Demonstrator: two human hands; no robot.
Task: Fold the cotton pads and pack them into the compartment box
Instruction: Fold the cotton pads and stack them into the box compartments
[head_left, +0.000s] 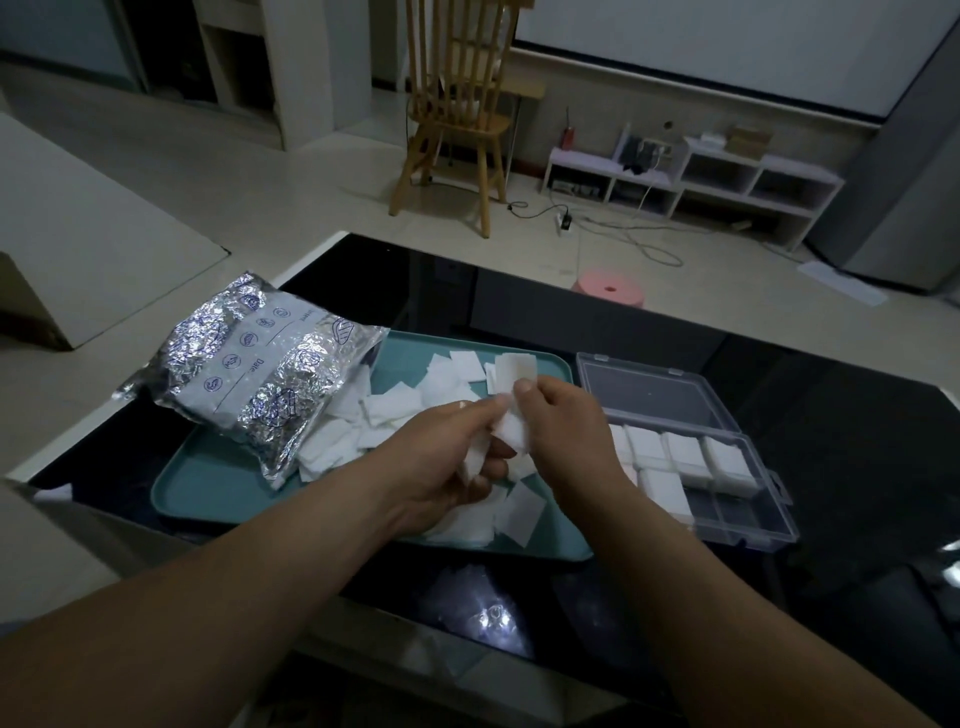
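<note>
White square cotton pad (511, 432) is up off the tray, held btw both hands over the mid-right of the teal plastic tray (208, 483). It looks part-folded, but the crease is hidden by fingers.

Left hand (441, 457) pinches the pad's near-left end, fingers curled, w/ what looks like more white material tucked in the palm; can't tell how much. Right hand (566, 421) pinches the far-right end, thumb on top.

Key relation: the clear plastic compartment box (748, 527) lies right of the hands, just beside the tray's right edge, long axis running far-left to near-right. Right hand is nearer, so prob the one to carry the pad over. Far row holds folded pads (685, 452). The empty cells (737, 512) sit at the near-right end, i.e. the longest reach. Box lid (644, 395) lies open on the far side, out of the way.

Loose flat pads (395, 405) are heaped on the tray, left of and under the hands. Crinkled silver foil bag (249, 374) sits at the tray's far-left. All on a glossy black table (857, 441).
</note>
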